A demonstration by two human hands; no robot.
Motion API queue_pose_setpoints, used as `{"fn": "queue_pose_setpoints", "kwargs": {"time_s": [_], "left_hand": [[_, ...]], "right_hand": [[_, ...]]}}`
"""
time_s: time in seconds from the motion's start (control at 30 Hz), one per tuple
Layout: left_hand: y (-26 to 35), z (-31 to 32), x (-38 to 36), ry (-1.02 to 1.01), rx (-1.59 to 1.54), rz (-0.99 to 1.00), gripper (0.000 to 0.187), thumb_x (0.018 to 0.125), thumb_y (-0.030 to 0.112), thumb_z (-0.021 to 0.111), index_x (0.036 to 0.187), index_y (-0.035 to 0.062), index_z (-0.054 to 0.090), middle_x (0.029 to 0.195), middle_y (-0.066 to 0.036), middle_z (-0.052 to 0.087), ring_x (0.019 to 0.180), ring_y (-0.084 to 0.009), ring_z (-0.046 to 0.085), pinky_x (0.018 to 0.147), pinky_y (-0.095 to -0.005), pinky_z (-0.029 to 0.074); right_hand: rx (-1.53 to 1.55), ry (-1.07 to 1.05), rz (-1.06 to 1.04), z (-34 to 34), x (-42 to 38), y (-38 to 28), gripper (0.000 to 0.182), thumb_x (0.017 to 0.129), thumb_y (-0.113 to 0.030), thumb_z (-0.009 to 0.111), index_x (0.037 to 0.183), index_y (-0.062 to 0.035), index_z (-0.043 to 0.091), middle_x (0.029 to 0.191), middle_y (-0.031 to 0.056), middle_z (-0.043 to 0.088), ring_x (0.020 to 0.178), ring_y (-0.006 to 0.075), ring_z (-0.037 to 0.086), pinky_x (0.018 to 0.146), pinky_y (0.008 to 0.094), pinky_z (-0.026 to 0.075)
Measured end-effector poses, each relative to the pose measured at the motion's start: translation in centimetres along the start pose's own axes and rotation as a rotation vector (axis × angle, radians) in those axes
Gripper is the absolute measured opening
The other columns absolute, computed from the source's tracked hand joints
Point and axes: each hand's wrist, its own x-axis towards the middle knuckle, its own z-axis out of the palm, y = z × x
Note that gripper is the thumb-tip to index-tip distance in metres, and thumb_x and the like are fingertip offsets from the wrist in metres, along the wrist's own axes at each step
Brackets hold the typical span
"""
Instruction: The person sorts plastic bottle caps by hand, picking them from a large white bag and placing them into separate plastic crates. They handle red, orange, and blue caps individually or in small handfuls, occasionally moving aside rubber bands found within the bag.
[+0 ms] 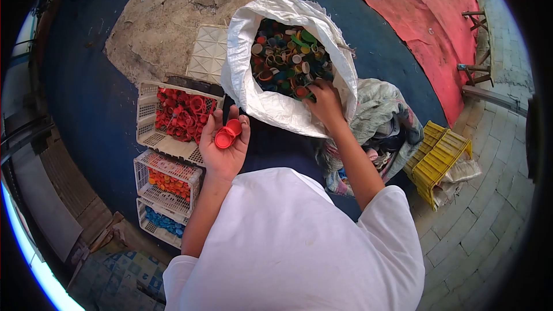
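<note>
My left hand (227, 143) is turned palm up, its fingers curled around a few red bottle caps (226, 136). Inside the mouth of a big white woven sack (259, 101), my right hand (324, 102) reaches down with bent fingers. Its fingertips close at an orange-red bottle cap (300, 91), partly hidden by the hand. Mixed caps (288, 57) in green, white, orange and dark colours lie in the sack. Just left of my left hand, a tilted white crate (151, 132) holds many red caps (183, 114).
Below stand a crate (142, 168) of orange caps (167, 182) and another (151, 226) of blue caps (165, 220). A bundled cloth sack (374, 101) lies right of the white sack. Yellow crates (440, 158) sit farther right; a white crate (207, 52) lies behind.
</note>
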Motion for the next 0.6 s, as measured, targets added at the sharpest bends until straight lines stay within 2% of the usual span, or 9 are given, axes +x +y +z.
{"fn": "queue_pose_setpoints", "kwargs": {"time_s": [0.03,0.13,0.23,0.27,0.37,0.47,0.53,0.6], "left_hand": [[-0.1,-0.1,-0.1,-0.005,0.002,-0.001,0.023,0.101,0.027,0.057,0.108,0.0107,0.072,0.125,-0.012,0.062,0.116,-0.0309,0.055,0.099,-0.0399,0.054],[0.0,-0.2,-0.1,-0.009,-0.002,0.003,0.023,0.101,0.027,0.057,0.108,0.0105,0.072,0.125,-0.012,0.062,0.116,-0.0309,0.055,0.099,-0.0400,0.054],[-0.1,-0.6,-0.3,0.007,-0.011,0.019,0.023,0.101,0.027,0.057,0.108,0.0104,0.072,0.125,-0.012,0.062,0.115,-0.0308,0.055,0.099,-0.0402,0.054],[-0.1,-0.6,-0.4,0.010,-0.013,0.027,0.023,0.101,0.027,0.057,0.108,0.0103,0.071,0.125,-0.012,0.062,0.115,-0.0308,0.055,0.099,-0.0402,0.054],[-0.2,-0.4,-0.3,0.020,-0.018,0.036,0.022,0.101,0.026,0.057,0.109,0.0102,0.071,0.125,-0.012,0.061,0.115,-0.0306,0.055,0.099,-0.0404,0.054],[-0.2,-0.5,-0.1,0.022,-0.031,0.041,0.022,0.101,0.026,0.057,0.109,0.0102,0.070,0.123,-0.012,0.061,0.115,-0.0309,0.055,0.098,-0.0404,0.054],[-0.3,-0.3,0.1,0.011,-0.011,0.036,0.022,0.101,0.026,0.057,0.109,0.0104,0.070,0.123,-0.012,0.061,0.115,-0.0309,0.055,0.098,-0.0404,0.054],[-0.3,0.0,0.1,0.037,-0.007,0.035,0.022,0.101,0.026,0.056,0.109,0.0107,0.071,0.123,-0.012,0.061,0.114,-0.0305,0.055,0.098,-0.0401,0.054]], "right_hand": [[0.030,-0.018,0.068,-0.2,0.0,-0.2,0.034,0.071,-0.011,0.080,0.101,0.0022,0.070,0.117,0.0219,0.064,0.109,0.0408,0.061,0.095,0.0435,0.050],[-0.062,0.264,0.094,1.1,0.7,1.1,0.029,0.081,-0.012,0.070,0.106,0.0030,0.067,0.122,0.0196,0.061,0.108,0.0401,0.060,0.093,0.0466,0.050],[-0.143,0.258,0.242,1.2,1.0,1.1,0.028,0.085,-0.012,0.064,0.107,0.0052,0.066,0.128,0.0226,0.057,0.108,0.0426,0.058,0.093,0.0479,0.049],[-0.163,0.291,0.230,1.5,1.3,1.2,0.026,0.084,-0.013,0.063,0.104,0.0036,0.067,0.118,0.0213,0.062,0.106,0.0416,0.060,0.090,0.0484,0.050],[-0.050,0.155,0.237,0.5,3.2,-1.4,0.022,0.083,-0.014,0.064,0.100,-0.0002,0.069,0.103,0.0182,0.067,0.102,0.0393,0.062,0.087,0.0487,0.051],[0.172,0.034,0.054,2.8,6.4,-3.2,0.022,0.082,-0.016,0.067,0.099,-0.0032,0.072,0.095,0.0176,0.069,0.093,0.0365,0.066,0.080,0.0459,0.053],[0.083,-0.015,-0.056,5.7,8.9,-4.0,0.021,0.082,-0.017,0.067,0.099,-0.0057,0.072,0.092,0.0164,0.068,0.088,0.0367,0.066,0.079,0.0450,0.054],[-0.066,-0.067,-0.089,10.1,11.8,-3.5,0.021,0.081,-0.019,0.068,0.099,-0.0097,0.073,0.098,0.0144,0.068,0.098,0.0342,0.064,0.080,0.0468,0.053]]}}
